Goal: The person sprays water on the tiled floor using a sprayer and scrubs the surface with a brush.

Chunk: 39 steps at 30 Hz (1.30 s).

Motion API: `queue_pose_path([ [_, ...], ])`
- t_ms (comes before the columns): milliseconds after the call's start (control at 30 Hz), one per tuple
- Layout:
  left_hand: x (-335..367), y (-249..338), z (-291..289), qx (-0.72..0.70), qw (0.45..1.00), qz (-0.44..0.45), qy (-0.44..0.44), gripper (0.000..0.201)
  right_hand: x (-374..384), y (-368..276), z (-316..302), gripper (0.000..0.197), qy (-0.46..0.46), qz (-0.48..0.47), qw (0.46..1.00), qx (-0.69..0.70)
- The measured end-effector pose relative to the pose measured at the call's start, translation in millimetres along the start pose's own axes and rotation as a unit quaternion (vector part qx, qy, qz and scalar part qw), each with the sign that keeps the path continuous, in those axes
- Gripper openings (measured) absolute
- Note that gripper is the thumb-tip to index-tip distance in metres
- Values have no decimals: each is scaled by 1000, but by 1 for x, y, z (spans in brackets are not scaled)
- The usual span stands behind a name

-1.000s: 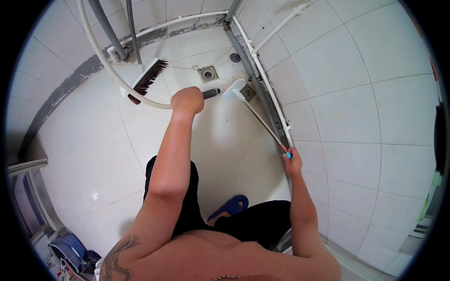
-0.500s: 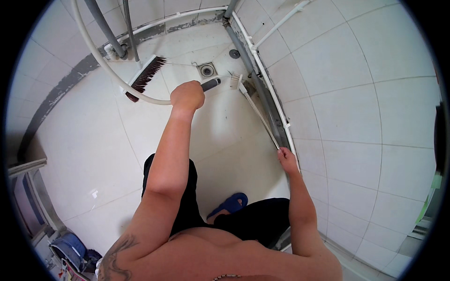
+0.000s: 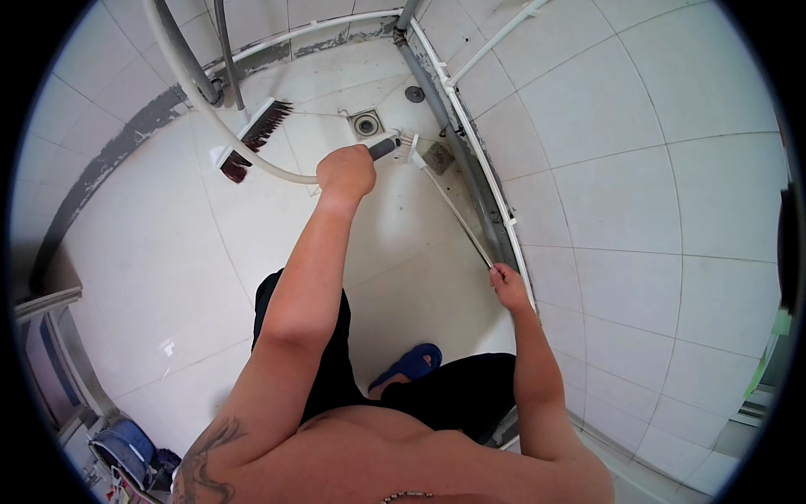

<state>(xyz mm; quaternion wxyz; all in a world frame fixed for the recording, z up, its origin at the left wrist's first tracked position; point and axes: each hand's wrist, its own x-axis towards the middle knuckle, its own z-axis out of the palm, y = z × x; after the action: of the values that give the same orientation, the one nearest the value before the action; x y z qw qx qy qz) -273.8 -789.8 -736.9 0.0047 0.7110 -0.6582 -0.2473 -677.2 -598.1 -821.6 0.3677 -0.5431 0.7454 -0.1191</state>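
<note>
My left hand is wrapped round a whitish hose near its dark grey nozzle. The nozzle's tip meets the head of a long-handled scrub brush in the picture; whether they touch I cannot tell. My right hand pinches the end of the brush's thin handle, close to the right wall. The brush's pale bristles are down at the wet floor, beside a square floor drain and a dark patch by the wall pipe.
A broom with dark red bristles leans at the far left wall. Grey and white pipes run along the foot of the tiled right wall. A round drain cover lies farther back. My blue slipper is on the floor; a blue bag-like thing sits lower left.
The brush head has shifted left, uncovering more of the dark patch. My left hand and the nozzle have moved slightly right, closer to the brush head. Both grips stay the same.
</note>
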Motion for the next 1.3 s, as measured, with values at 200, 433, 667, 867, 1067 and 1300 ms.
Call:
queue_pose_path([
  [200, -2, 4, -1, -24, 1000, 2, 12, 24, -8, -29, -1, 28, -6, -5, 1000, -10],
  [433, -3, 8, -2, -21, 1000, 3, 9, 24, -11, -24, 1, 27, -3, -7, 1000, -3],
  [667, 0, 8, 2, -5, 1000, -20, -14, 24, -9, -28, 4, 29, -3, 57, 998, -37],
  [867, 2, 6, -4, 4, 999, -33, -37, 24, 2, -12, 36, 29, 39, -21, 980, -192],
  [1067, 2, 7, -4, 3, 998, -41, -46, 25, 10, 1, 52, 33, -22, 17, 971, -236],
  [1300, -7, 2, -10, 27, 995, -30, -89, 23, 3, 2, 55, 38, -21, -21, 978, -207],
])
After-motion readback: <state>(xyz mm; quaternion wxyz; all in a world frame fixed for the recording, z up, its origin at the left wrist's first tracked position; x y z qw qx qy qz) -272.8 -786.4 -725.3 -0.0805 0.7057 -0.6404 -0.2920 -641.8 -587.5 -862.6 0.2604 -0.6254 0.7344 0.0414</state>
